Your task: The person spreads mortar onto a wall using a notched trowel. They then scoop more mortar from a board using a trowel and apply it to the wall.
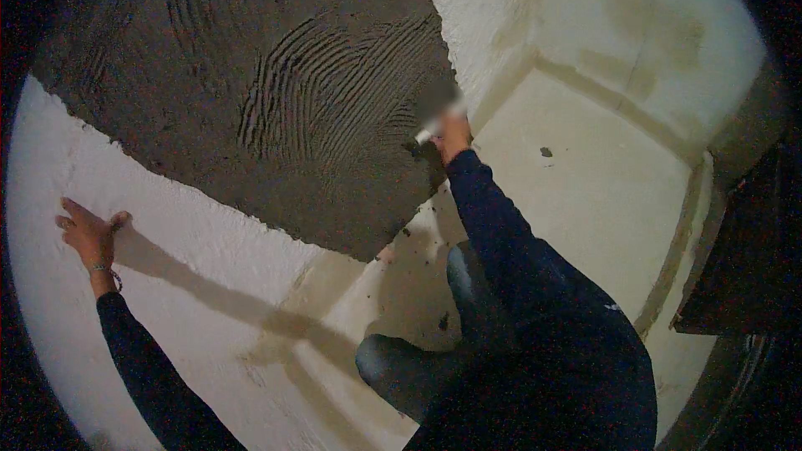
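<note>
Dark grey wet mortar point(282, 194) covers a large area at the upper left, with curved combed ridges across its middle. My right hand point(455, 134) is closed around the pale handle of a trowel-like tool point(425, 136) near the mortar's right edge. The tool's blade is blurred and mostly hidden, so its exact kind cannot be told. At the far left, my left hand point(91, 232) rests with spread fingers against the white plastered surface point(188, 232), holding nothing. A bracelet point(113, 274) circles that wrist.
My bent knees point(401, 363) are below the mortar's lower corner. Small mortar crumbs point(443, 321) lie on the pale surface beside them, with another lump point(546, 152) farther right. A dark panel-like object point(730, 263) stands at the right, beside a raised edge point(680, 232).
</note>
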A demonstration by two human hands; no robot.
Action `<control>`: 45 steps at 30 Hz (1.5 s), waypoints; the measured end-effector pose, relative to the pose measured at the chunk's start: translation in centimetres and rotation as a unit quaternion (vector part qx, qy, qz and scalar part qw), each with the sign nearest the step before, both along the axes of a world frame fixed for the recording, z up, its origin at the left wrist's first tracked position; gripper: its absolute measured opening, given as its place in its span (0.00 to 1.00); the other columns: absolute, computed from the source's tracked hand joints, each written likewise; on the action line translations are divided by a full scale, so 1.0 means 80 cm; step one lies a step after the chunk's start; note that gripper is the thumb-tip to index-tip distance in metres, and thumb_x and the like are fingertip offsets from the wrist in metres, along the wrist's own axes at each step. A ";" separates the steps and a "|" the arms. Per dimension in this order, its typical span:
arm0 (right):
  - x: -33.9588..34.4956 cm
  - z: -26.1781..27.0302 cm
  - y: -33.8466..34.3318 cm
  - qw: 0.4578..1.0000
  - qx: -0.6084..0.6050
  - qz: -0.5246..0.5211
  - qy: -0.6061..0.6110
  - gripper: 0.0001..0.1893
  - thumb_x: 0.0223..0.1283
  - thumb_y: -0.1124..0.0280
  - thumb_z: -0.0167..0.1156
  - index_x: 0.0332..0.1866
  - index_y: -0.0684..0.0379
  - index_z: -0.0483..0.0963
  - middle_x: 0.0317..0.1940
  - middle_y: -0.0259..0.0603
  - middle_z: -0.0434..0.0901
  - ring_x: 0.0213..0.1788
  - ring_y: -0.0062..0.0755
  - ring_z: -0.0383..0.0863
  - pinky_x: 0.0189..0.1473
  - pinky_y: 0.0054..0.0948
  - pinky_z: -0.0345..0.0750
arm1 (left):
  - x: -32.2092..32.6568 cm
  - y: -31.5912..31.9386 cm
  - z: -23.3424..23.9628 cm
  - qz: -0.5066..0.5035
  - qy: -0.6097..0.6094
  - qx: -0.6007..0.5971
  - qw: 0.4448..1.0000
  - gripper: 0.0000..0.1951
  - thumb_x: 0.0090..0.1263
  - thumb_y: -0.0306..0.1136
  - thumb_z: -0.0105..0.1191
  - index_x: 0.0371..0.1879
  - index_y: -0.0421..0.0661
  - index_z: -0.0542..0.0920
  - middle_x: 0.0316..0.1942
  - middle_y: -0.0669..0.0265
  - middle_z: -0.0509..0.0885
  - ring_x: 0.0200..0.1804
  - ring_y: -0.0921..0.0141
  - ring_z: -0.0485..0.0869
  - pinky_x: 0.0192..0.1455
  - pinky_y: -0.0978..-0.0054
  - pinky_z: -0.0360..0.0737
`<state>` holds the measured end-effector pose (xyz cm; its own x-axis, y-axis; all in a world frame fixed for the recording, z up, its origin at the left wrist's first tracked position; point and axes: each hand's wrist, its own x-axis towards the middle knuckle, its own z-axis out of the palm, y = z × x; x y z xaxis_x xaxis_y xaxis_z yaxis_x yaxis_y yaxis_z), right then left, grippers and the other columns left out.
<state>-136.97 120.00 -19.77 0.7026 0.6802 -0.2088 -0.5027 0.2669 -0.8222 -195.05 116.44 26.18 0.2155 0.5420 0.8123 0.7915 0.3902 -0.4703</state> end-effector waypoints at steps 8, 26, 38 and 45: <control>-0.027 0.220 0.015 0.949 0.092 -0.112 -0.279 0.22 0.47 0.67 0.72 0.44 0.69 0.75 0.36 0.44 0.82 0.37 0.29 0.81 0.40 0.28 0.76 | -0.009 -0.002 -0.001 -0.021 0.004 -0.003 1.000 0.66 0.39 0.51 0.77 0.71 0.31 0.47 0.68 0.32 0.57 0.69 0.37 0.58 0.69 0.45 0.59; -0.042 0.279 0.013 0.830 0.029 -0.190 -0.524 0.19 0.50 0.64 0.66 0.48 0.56 0.77 0.39 0.48 0.84 0.41 0.51 0.84 0.42 0.42 0.79 | -0.003 0.000 -0.006 -0.014 -0.055 0.007 0.998 0.68 0.34 0.49 0.79 0.73 0.36 0.46 0.70 0.28 0.51 0.72 0.39 0.54 0.72 0.45 0.53; -0.103 0.271 -0.106 0.868 0.111 -0.058 -0.481 0.24 0.50 0.61 0.70 0.52 0.60 0.76 0.41 0.50 0.83 0.40 0.44 0.84 0.43 0.38 0.78 | 0.040 -0.022 -0.005 -0.015 -0.132 -0.020 0.991 0.67 0.35 0.47 0.79 0.74 0.38 0.48 0.70 0.30 0.51 0.73 0.40 0.52 0.74 0.47 0.52; 0.102 0.401 -0.017 0.822 0.033 -0.223 -0.523 0.24 0.49 0.58 0.68 0.52 0.57 0.76 0.43 0.52 0.84 0.44 0.53 0.84 0.46 0.44 0.79 | 0.036 -0.023 -0.007 -0.019 -0.162 -0.023 0.986 0.68 0.35 0.46 0.79 0.75 0.40 0.45 0.72 0.33 0.48 0.74 0.40 0.49 0.75 0.47 0.49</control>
